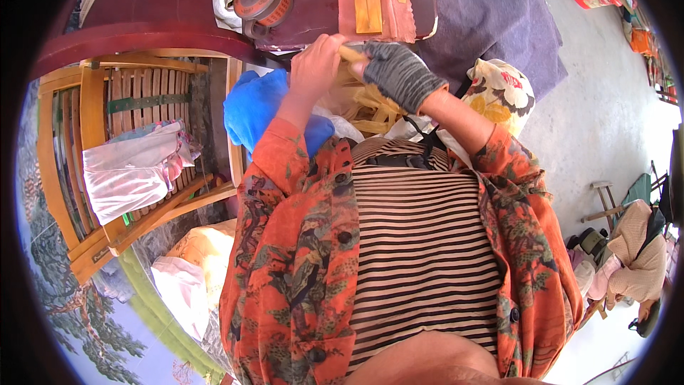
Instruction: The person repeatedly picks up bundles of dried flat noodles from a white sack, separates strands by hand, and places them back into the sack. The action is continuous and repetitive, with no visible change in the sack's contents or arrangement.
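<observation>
My left hand, bare, is closed at the upper middle, close to the near edge of a dark red table. My right hand wears a grey fingerless knit glove and grips one pale yellow strip, which spans towards my left fingers. Whether the left fingers also hold it, I cannot tell. Below both hands, a loose heap of yellowish strips lies in my lap. Beyond them on the table, a wooden piece with a slot rests on a pink cloth.
A round orange-lidded container stands on the table. Blue cloth lies left of my lap, a floral cloth bundle right. A wooden slatted chair with folded white cloth is at left. Another person sits at far right.
</observation>
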Available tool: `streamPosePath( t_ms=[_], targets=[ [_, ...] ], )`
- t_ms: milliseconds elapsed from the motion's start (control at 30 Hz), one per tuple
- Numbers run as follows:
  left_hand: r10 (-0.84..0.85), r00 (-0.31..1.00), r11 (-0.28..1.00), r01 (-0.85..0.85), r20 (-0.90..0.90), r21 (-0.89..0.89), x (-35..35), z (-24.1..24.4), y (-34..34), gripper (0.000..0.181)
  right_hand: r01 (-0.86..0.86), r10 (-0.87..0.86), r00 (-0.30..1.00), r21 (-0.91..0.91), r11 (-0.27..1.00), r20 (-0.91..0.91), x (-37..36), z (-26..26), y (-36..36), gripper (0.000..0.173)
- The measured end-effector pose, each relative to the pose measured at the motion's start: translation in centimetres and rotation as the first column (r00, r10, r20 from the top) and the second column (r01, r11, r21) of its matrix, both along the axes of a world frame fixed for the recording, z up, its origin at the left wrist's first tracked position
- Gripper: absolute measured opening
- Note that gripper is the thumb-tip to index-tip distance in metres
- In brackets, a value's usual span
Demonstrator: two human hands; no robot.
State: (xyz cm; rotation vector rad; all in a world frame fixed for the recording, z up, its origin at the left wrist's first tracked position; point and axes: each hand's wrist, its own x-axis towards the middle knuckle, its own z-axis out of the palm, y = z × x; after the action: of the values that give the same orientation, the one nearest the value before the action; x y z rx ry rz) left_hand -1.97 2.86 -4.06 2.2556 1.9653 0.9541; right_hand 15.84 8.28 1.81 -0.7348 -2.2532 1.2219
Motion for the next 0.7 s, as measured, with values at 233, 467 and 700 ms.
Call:
streamPosePath(
  t_ms=[233,467,700],
  targets=[
    [0.324,0.092,0.891,0.305,0.941,-0.337,1.3,2.4,2.7,0.020,0.029,-0.123,0.943,0.290,0.957,0.310,0.2,-5.4,7.4,0.020],
    [0.406,0.471,0.871,0.058,0.783,-0.487,0.4,1.6,5.7,0.021,0.092,-0.186,0.976,0.558,0.825,0.114,-0.5,-6.7,9.8,0.038],
    [0.468,0.855,0.802,-0.306,0.223,-0.513,1.1,0.9,6.7,0.021,-0.152,-0.214,0.796,0.529,0.835,0.566,-1.2,-7.8,9.1,0.031]
  ],
)
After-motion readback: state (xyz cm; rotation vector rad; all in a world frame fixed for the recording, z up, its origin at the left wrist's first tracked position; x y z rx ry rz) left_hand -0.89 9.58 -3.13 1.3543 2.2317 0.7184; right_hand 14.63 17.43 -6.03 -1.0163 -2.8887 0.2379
